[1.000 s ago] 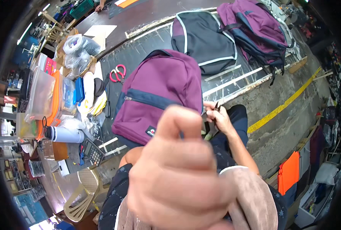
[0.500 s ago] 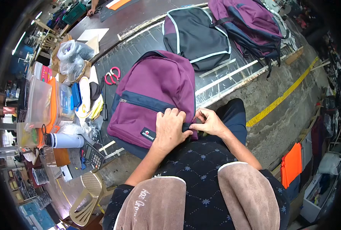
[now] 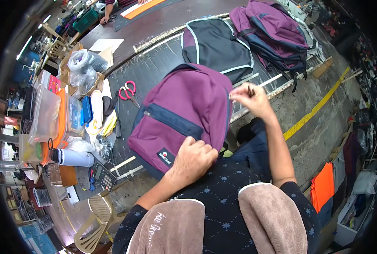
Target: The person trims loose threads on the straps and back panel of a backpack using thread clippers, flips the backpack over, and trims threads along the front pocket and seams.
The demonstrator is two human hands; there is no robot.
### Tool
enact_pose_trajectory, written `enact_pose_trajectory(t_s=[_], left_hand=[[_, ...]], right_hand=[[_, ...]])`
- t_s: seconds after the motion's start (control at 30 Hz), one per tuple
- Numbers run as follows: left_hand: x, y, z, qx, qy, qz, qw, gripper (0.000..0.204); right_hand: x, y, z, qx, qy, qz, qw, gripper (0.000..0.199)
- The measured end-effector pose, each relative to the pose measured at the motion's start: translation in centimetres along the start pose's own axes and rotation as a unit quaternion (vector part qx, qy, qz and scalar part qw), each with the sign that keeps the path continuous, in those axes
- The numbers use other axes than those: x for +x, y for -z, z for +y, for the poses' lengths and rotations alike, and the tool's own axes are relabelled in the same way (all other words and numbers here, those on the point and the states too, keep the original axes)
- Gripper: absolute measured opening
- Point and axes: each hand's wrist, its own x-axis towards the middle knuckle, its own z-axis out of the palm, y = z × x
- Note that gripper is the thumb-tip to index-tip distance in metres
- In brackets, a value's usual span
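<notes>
Notably — black rectangular label [image 3: 166, 155] on purple backpack [image 3: 184, 106] beside left hand [image 3: 192, 157].

A long dark desk [image 3: 154, 72] runs diagonally through a crowded workshop, its left end piled with clear plastic boxes [image 3: 46, 114] and bags. The bare concrete floor [image 3: 319, 127] carries a yellow painted line [image 3: 313, 108]. A beige plastic chair [image 3: 93, 220] stands below the desk (orange sheets [image 3: 324, 186] are stacked at right).

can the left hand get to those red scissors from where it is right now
Probably yes. The left hand rests on the near edge of the purple backpack; the red scissors lie uncovered on the table beyond it, though it must stretch.
</notes>
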Motion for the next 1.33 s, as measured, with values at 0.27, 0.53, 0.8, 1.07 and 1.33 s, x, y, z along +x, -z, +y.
enact_pose_trajectory(t_s=[0.27, 0.53, 0.8, 1.07, 1.33], left_hand=[[1.0, 3.1, 0.0, 0.040, 0.000, 0.049, 0.998, 0.016], [3.6, 15.1, -7.3, 0.197, 0.143, 0.291, 0.925, 0.033], [4.8, 9.3, -7.6, -0.166, 0.218, 0.324, 0.906, 0.024], [6.1, 0.6, -8.9, -0.189, 0.267, 0.183, 0.927, 0.022], [7.2, -1.5, -9.0, -0.051, 0.221, 0.089, 0.970, 0.034]], right_hand=[[13.8, 3.7, -4.6, 0.015, 0.225, 0.137, 0.964, 0.016], [9.8, 5.5, -21.6, -0.002, 0.463, 0.409, 0.786, 0.018], [-0.9, -8.5, -8.0, -0.146, 0.294, 0.113, 0.938, 0.018], [-7.5, -12.4, 3.1, -0.027, 0.083, -0.085, 0.993, 0.014], [6.5, 1.6, 6.6, -0.207, 0.044, 0.185, 0.960, 0.035]])
